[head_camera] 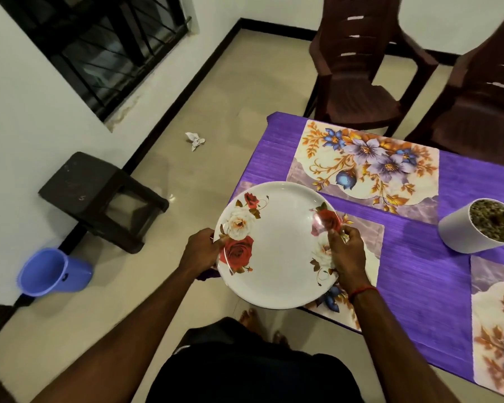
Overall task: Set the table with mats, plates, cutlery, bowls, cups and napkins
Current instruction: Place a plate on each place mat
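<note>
Two hands hold a white rose-patterned plate by its rim, the left hand grasping the left edge and the right hand the right, above a floral mat on the purple table; farther on, another mat, a white pot and two brown chairs

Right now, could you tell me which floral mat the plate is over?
The mat at the near-left corner, partly hidden under the plate; the far mat and the right-hand mat lie uncovered.
</note>
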Available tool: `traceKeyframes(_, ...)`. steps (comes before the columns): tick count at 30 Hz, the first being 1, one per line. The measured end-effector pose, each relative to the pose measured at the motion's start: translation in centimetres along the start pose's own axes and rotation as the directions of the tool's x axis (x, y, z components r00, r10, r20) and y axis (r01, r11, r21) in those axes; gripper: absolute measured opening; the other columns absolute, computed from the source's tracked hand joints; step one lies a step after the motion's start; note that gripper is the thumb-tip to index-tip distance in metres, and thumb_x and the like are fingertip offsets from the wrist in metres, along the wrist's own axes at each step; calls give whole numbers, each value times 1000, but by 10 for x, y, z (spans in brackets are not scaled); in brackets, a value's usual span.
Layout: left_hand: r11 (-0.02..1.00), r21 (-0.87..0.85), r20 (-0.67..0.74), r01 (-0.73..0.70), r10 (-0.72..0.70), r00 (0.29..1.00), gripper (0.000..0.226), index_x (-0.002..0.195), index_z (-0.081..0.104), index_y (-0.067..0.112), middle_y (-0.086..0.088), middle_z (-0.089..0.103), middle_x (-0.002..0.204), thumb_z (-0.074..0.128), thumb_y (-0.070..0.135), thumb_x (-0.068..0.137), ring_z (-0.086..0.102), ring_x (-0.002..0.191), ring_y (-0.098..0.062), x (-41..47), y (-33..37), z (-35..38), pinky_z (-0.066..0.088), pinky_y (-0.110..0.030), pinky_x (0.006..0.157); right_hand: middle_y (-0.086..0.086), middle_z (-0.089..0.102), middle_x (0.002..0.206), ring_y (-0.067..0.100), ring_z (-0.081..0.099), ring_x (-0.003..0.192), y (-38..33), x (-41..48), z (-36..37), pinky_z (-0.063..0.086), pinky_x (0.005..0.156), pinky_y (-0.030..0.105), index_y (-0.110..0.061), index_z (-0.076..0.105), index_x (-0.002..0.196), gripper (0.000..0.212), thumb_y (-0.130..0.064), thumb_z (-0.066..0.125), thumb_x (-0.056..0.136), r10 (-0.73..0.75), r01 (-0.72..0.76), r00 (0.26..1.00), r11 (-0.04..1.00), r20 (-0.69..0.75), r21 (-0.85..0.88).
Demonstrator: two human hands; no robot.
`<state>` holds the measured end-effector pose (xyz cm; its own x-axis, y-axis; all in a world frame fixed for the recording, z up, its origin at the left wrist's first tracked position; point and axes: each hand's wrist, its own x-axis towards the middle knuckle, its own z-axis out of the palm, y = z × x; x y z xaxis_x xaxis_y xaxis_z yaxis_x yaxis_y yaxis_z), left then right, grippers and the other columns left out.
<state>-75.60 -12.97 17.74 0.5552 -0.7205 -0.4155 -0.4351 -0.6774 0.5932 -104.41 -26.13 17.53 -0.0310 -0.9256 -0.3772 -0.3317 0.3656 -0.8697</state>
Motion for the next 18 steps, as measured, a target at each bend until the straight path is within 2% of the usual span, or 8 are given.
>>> traceKeyframes(2, 998, -50, 13, 35, -34, 999, 25, 95, 64, 18, 4, 69, 82, 71, 42, 93, 70, 72, -16, -13, -11, -3, 59, -31, 61, 7, 64, 113, 18, 63, 92, -9, -1, 6, 47, 72, 24, -14, 53, 126, 31, -29, 58, 100, -64, 66, 997, 997, 40, -44)
traceKeyframes(4, 993, -105, 1, 57, -57, 998, 24, 96, 66, 18, -1, 73, 87, 73, 40, 91, 73, 73, -19, -23, -23, -7, 62, -34, 58, 5, 64, 107, 12, 60, 84, -19, -3, 15, 41, 65, 20, -13, 53, 120, 25, -27, 58, 100, -103, 108, 993, 990, 63, -86)
traceKeyframes(5, 991, -118, -14, 68, -70, 997, 22, 97, 66, 19, 0, 73, 89, 74, 38, 91, 73, 74, -18, -27, -28, -11, 62, -31, 57, 5, 63, 105, 13, 60, 84, -25, -5, 22, 41, 65, 22, -15, 53, 118, 23, -27, 58, 100, -119, 126, 990, 987, 77, -101)
traceKeyframes(7, 988, -132, -55, 82, -90, 994, 20, 97, 63, 20, 2, 70, 87, 75, 35, 91, 71, 73, -15, -32, -38, -24, 59, -26, 53, 6, 64, 108, 21, 61, 93, -33, -11, 38, 44, 73, 28, -14, 53, 121, 25, -28, 57, 100, -158, 172, 981, 977, 117, -126)
traceKeyframes(10, 989, -129, -110, 67, -81, 991, 20, 94, 63, 20, 3, 68, 83, 75, 35, 90, 69, 68, -12, -29, -50, -46, 58, -25, 51, 4, 63, 112, 19, 58, 98, -45, -22, 61, 43, 84, 31, -11, 51, 128, 31, -25, 55, 101, -196, 217, 969, 966, 148, -141)
traceKeyframes(12, 989, -132, -131, 61, -79, 988, 20, 94, 63, 20, 2, 69, 83, 75, 37, 90, 70, 70, -14, -23, -61, -66, 59, -28, 54, 0, 62, 106, 19, 58, 95, -53, -30, 80, 42, 83, 31, -10, 53, 125, 28, -25, 55, 101, -231, 260, 960, 947, 159, -189)
traceKeyframes(14, 993, -108, -159, 54, -71, 985, 25, 100, 66, 17, -1, 71, 89, 74, 39, 90, 71, 75, -17, -13, -74, -84, 62, -33, 60, 3, 63, 98, 22, 59, 89, -60, -35, 97, 42, 77, 31, -9, 55, 113, 22, -26, 56, 100, -240, 278, 956, 927, 168, -253)
traceKeyframes(18, 997, -79, -170, 4, -18, 985, 35, 104, 72, 13, -2, 76, 93, 72, 46, 91, 73, 78, -16, 7, -103, -128, 64, -40, 70, 4, 63, 95, 22, 59, 86, -72, -48, 140, 41, 74, 31, -9, 55, 104, 17, -26, 57, 99, -241, 283, 955, 916, 174, -286)
